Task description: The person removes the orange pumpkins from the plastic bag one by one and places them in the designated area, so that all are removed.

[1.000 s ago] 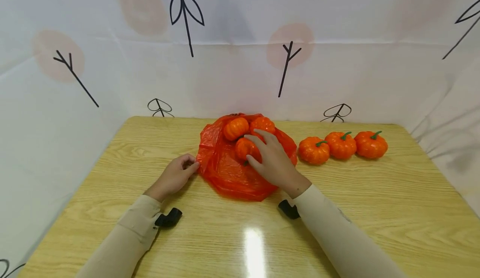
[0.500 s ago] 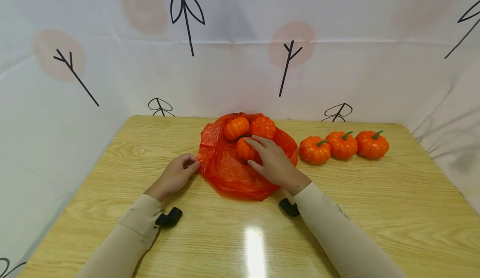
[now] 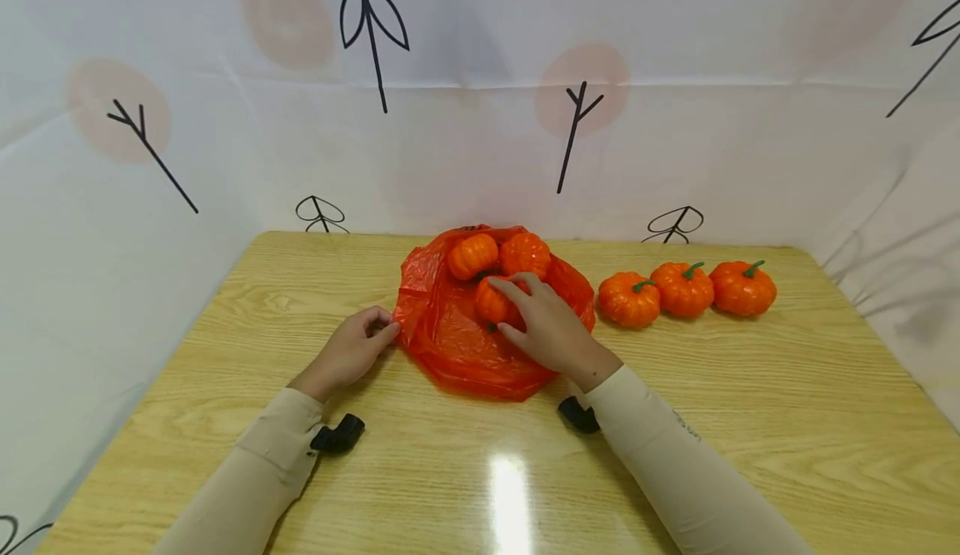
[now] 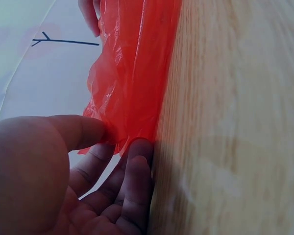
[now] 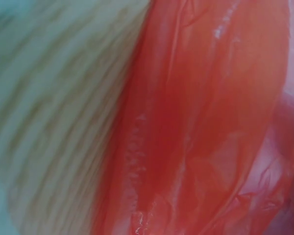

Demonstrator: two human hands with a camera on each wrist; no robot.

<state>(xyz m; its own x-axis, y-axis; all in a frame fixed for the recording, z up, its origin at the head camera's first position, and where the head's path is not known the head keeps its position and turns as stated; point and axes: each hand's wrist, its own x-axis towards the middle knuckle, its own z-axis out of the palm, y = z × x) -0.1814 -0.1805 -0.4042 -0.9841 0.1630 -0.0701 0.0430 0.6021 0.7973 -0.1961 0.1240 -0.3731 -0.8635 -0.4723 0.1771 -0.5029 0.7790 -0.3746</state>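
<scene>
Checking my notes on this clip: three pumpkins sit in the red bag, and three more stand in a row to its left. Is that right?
Wrong side: in the head view, the row of pumpkins stands to the right of the bag. The rest holds.

A table with a yellowish wood-grain top bears a crumpled red plastic bag. Right of the bag, in a row, sit a green-stemmed orange pumpkin just beside it, a second pumpkin farther out and a third pumpkin farthest away. In front of the bag, glare streaks the wood.
</scene>
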